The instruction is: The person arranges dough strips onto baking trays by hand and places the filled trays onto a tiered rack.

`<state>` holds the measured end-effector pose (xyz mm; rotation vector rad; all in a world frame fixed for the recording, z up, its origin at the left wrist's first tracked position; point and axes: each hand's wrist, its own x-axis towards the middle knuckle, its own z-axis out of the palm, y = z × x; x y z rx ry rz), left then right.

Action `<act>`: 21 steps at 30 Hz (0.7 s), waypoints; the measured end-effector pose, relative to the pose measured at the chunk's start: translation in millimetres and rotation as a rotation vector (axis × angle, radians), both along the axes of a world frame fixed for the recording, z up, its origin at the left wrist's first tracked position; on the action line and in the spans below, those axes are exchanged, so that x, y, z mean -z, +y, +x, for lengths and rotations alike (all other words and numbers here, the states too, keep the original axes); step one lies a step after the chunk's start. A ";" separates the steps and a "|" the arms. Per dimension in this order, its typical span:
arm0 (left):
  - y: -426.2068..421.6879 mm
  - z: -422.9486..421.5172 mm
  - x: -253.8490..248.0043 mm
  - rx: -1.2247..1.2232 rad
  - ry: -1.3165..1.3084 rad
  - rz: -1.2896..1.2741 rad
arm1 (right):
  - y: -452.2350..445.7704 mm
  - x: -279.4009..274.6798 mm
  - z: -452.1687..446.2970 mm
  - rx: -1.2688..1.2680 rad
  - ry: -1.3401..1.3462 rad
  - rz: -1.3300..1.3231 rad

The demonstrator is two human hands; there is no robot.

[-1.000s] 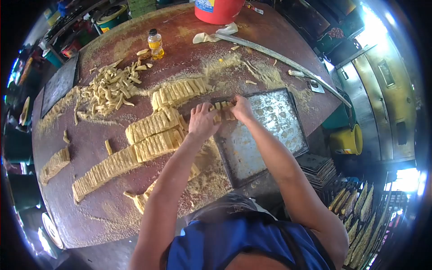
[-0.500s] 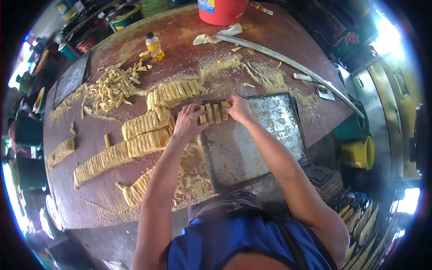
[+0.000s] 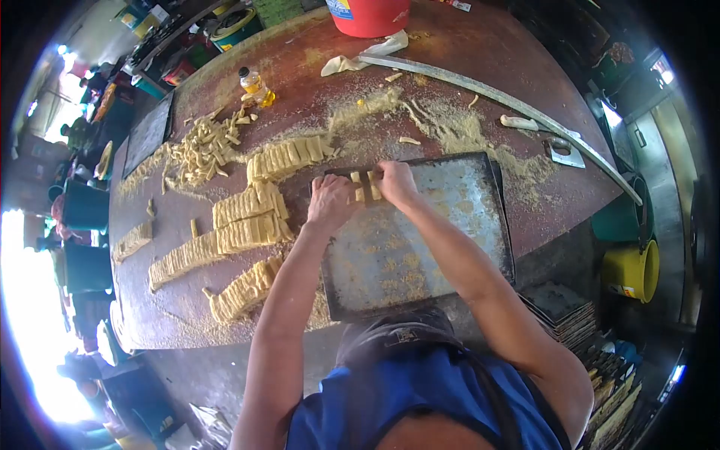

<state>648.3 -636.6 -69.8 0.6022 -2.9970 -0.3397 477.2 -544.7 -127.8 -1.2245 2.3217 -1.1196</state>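
Note:
Both of my hands are over the far left corner of a dark metal baking tray (image 3: pixel 420 247). Short strips of cut dough (image 3: pixel 358 187) stand side by side there, between my hands. My left hand (image 3: pixel 330 201) has its fingers curled round the left end of these strips. From the other side, my right hand (image 3: pixel 396 182) pinches the right end with thumb and fingers. My fingers partly hide the strips. Left of the tray, rows of sliced dough (image 3: pixel 251 225) lie on the floury red table (image 3: pixel 300 75).
A heap of loose dough strips (image 3: pixel 204 146) and an oil bottle (image 3: pixel 256 86) are at the far left. A long metal bar (image 3: pixel 487 91), a scraper (image 3: pixel 564 152) and a red bucket (image 3: pixel 369 16) are along the back and right. Stacked trays (image 3: pixel 559 311) are at lower right.
My view has shifted, so the table's things appear moved. Fewer dough strips show between my hands, and my left hand has come closer to the right one. The tray sits at a slightly different angle.

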 end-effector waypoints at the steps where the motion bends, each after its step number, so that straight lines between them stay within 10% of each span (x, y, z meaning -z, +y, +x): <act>1: -0.4 -0.8 -2.4 -0.017 -0.011 -0.013 | -2.9 -3.1 1.7 0.007 -0.024 -0.032; 10: -5.3 35.2 -6.0 -0.044 0.327 0.064 | 8.6 -20.9 10.1 0.045 0.002 -0.049; 17: -65.1 235.2 -43.0 -0.473 0.099 0.382 | 7.7 -69.2 179.4 -0.151 -0.910 0.071; 21: -48.5 305.8 -31.6 -0.374 -0.057 0.403 | -39.4 -35.7 271.2 -0.298 -0.459 0.630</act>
